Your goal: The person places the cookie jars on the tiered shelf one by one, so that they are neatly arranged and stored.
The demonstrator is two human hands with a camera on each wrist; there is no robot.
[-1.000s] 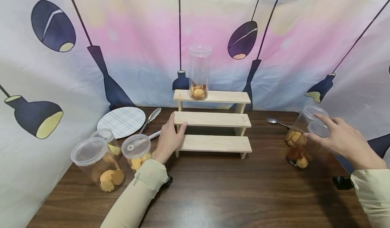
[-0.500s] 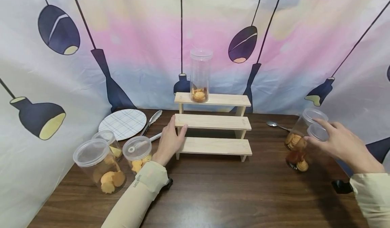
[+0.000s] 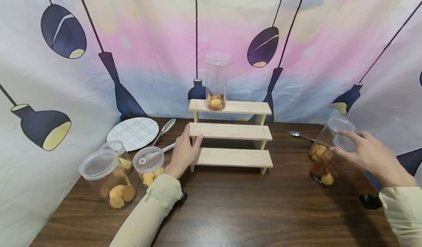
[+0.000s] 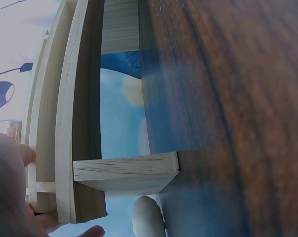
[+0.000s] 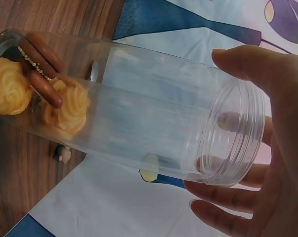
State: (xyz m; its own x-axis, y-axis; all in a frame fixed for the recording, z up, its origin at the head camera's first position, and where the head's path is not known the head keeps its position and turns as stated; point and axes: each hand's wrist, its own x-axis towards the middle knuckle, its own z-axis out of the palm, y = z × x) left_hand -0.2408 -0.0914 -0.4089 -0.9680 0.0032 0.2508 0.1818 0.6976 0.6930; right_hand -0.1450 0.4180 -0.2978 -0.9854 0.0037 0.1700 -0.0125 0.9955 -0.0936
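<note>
My left hand point(image 3: 184, 150) holds the left end of a three-tier wooden stand point(image 3: 230, 130), thumb and fingers about the end of its middle shelf. In the left wrist view part of the left hand point(image 4: 10, 182) shows against the shelf ends. At right, my right hand point(image 3: 372, 153) holds a tall clear jar point(image 3: 321, 172) near its lid. The right wrist view has the thumb on one side of this jar point(image 5: 149, 108) and the fingers on the other; swirled cookies and brown stick-shaped biscuits lie at its bottom. Another clear jar point(image 3: 318, 152) with cookies stands just behind.
A tall jar point(image 3: 216, 84) stands on the top shelf. Cookie jars point(image 3: 117, 194) are grouped at left, near a checked plate point(image 3: 133, 133), tongs point(image 3: 165, 131) and a pale-handled utensil point(image 3: 169, 147). A spoon point(image 3: 300, 135) lies at the back right. Printed cloth point(image 3: 158, 56) hangs behind.
The head view has shifted slightly. Both hands keep nearly the same places, the left at the stand and the right at the jar.
</note>
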